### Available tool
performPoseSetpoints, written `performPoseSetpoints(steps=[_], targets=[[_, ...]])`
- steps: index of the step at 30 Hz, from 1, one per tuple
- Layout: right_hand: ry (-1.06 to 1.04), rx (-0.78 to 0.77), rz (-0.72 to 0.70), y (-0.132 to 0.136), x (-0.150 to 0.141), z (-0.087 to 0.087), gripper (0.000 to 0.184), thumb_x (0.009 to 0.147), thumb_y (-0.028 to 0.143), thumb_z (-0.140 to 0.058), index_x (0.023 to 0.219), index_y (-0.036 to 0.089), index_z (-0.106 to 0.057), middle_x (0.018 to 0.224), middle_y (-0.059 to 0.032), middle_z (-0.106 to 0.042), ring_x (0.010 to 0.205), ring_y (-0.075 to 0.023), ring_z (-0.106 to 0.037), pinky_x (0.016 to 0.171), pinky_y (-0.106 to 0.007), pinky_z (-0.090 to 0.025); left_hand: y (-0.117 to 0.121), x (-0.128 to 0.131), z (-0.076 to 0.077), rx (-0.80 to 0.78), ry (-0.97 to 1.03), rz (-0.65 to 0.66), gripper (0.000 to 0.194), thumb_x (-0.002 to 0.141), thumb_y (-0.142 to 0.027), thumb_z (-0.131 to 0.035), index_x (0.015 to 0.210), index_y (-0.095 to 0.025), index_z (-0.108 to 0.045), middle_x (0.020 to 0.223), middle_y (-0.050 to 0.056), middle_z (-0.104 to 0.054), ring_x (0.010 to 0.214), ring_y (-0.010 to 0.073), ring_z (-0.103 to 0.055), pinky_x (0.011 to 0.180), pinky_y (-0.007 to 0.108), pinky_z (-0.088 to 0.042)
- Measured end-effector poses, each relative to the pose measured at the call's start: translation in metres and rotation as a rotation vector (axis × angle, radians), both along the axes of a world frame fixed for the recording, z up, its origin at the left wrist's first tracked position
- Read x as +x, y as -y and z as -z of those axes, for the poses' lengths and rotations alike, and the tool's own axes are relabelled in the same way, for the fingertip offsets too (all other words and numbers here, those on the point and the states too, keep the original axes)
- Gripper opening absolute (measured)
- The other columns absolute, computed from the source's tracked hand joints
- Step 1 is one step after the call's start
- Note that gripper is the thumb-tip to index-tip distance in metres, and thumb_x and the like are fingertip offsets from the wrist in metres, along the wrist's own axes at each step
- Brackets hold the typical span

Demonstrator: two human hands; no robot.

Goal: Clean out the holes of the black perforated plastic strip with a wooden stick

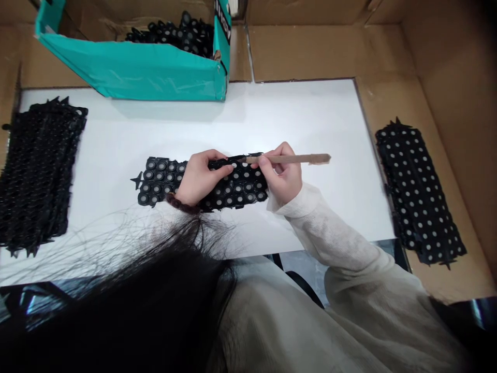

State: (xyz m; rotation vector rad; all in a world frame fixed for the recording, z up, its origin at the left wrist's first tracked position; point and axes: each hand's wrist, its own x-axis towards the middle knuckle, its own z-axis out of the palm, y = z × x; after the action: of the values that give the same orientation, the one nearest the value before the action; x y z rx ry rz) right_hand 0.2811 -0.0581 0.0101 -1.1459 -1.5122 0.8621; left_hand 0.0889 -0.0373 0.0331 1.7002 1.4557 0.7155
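A black plastic strip of small round parts (161, 178) lies across the middle of the white work surface (295, 119). My left hand (200, 176) rests on top of it with fingers curled, pressing it down. My right hand (281, 173) is closed in a pinch on a thin wooden stick (295, 159), whose left tip touches the strip's upper edge and whose frayed end points right.
A thick pile of black strips (37, 173) sits at the left. A single dotted strip (419, 191) lies at the right on cardboard. A teal box (132, 70) holding more black parts stands at the back left. Cardboard walls (454, 77) surround the surface. Dark hair (155, 290) hides the near edge.
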Motion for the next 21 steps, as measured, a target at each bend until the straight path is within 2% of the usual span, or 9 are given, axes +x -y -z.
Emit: performPoseSetpoints(steps=[7, 14, 21], targets=[[0.037, 0.054, 0.019, 0.0042, -0.0012, -0.0035, 0.023, 0.088, 0.037, -0.050, 0.072, 0.023, -0.040, 0.074, 0.0012, -0.057, 0.072, -0.0138, -0.059, 0.069, -0.035, -0.049, 0.0004, 0.0000, 0.0018, 0.032, 0.044, 0.000, 0.014, 0.074, -0.031, -0.063, 0.082, -0.020, -0.062, 0.087, -0.001, -0.068, 0.082, 0.0157, -0.061, 0.088, 0.032, -0.047], [0.050, 0.053, 0.016, 0.0059, -0.0003, -0.0041, 0.026, 0.087, 0.039, -0.048, 0.070, 0.023, -0.037, 0.075, 0.0004, -0.059, 0.072, -0.0144, -0.059, 0.065, -0.034, -0.047, -0.0003, -0.0014, 0.0059, 0.030, 0.015, 0.002, 0.018, 0.075, -0.034, -0.060, 0.087, -0.020, -0.060, 0.093, 0.001, -0.067, 0.088, 0.0171, -0.060, 0.088, 0.032, -0.047], [0.072, 0.083, -0.034, 0.0067, 0.0000, -0.0058, 0.024, 0.088, 0.034, -0.047, 0.069, 0.023, -0.037, 0.074, 0.0005, -0.057, 0.071, -0.0136, -0.058, 0.064, -0.033, -0.046, 0.0008, -0.0008, 0.0025, 0.067, 0.021, 0.016, 0.017, 0.076, -0.031, -0.059, 0.089, -0.020, -0.061, 0.093, 0.000, -0.067, 0.086, 0.0165, -0.061, 0.087, 0.032, -0.047]])
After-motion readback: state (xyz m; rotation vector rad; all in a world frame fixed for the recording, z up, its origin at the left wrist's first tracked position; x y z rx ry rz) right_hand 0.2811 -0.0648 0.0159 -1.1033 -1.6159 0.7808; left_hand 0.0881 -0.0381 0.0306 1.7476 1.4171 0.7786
